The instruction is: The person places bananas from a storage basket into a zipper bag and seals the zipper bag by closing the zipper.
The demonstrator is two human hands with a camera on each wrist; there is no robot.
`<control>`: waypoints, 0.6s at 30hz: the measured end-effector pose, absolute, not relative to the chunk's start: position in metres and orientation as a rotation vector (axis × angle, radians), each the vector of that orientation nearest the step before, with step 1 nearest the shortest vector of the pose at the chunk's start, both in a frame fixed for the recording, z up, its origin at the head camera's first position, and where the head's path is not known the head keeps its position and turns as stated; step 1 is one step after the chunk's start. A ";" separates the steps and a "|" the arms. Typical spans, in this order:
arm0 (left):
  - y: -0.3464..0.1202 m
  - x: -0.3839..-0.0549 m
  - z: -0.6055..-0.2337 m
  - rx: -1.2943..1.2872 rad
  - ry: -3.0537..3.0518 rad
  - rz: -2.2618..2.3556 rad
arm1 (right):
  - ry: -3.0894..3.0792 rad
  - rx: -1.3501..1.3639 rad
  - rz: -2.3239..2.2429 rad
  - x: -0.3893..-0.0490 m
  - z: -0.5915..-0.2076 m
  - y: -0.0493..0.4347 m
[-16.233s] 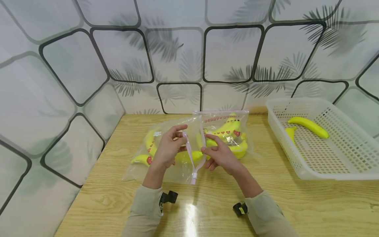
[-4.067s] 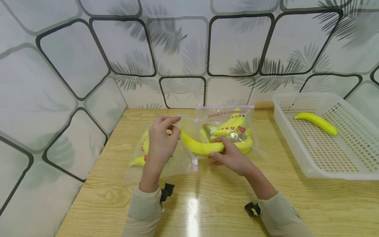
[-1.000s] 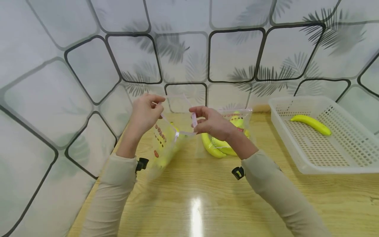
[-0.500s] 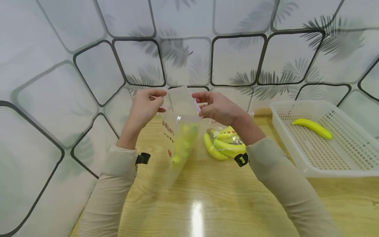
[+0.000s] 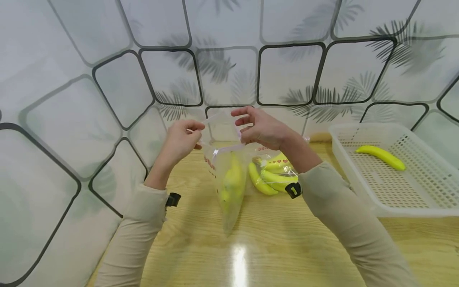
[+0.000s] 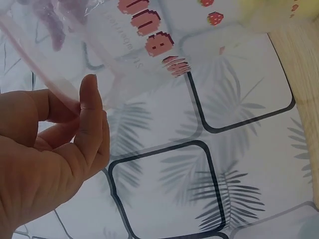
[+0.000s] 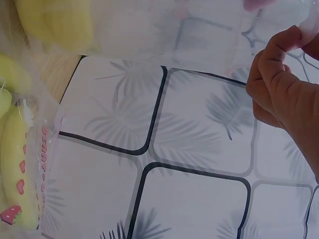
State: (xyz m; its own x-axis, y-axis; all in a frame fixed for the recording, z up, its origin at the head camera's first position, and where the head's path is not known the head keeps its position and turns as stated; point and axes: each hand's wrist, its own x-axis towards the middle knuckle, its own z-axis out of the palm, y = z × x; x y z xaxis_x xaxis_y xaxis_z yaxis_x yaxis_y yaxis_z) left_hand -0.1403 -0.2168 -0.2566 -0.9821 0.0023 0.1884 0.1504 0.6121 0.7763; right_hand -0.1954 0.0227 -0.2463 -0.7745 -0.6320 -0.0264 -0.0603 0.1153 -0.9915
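A clear zip bag (image 5: 229, 223) with a pink zip strip hangs upright over the table, its mouth spread apart. Yellow toy bananas (image 5: 233, 171) sit low inside it, blurred by the plastic. My left hand (image 5: 182, 140) pinches the left side of the bag's mouth between thumb and fingers; the left wrist view shows the pink strip in that pinch. On the opposite side, my right hand (image 5: 264, 129) pinches the rim with thumb and bent fingers. Behind and right of it lies a second printed zip bag (image 5: 264, 149) with several bananas (image 5: 259, 181) in it.
At the right stands a white perforated plastic basket (image 5: 353, 195) with one banana (image 5: 381, 156) in it. The wooden table (image 5: 201, 247) meets a patterned wall covering (image 5: 229, 71) at the back and left.
The right hand let go of a banana and took the bag's rim. Both hands raised the bag from lying flat to hanging upright, then shifted it right. One banana has left the basket.
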 end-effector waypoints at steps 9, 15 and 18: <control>-0.210 -0.144 -0.249 -0.137 -2.684 -1.436 | 2.151 -0.818 -1.646 -0.191 -0.249 0.020; -0.211 -0.146 -0.252 -0.144 -2.668 -1.477 | 2.529 -1.228 -1.430 -0.188 -0.258 0.020; -0.214 -0.147 -0.253 -0.140 -2.663 -1.491 | 2.648 -1.473 -1.358 -0.187 -0.267 0.022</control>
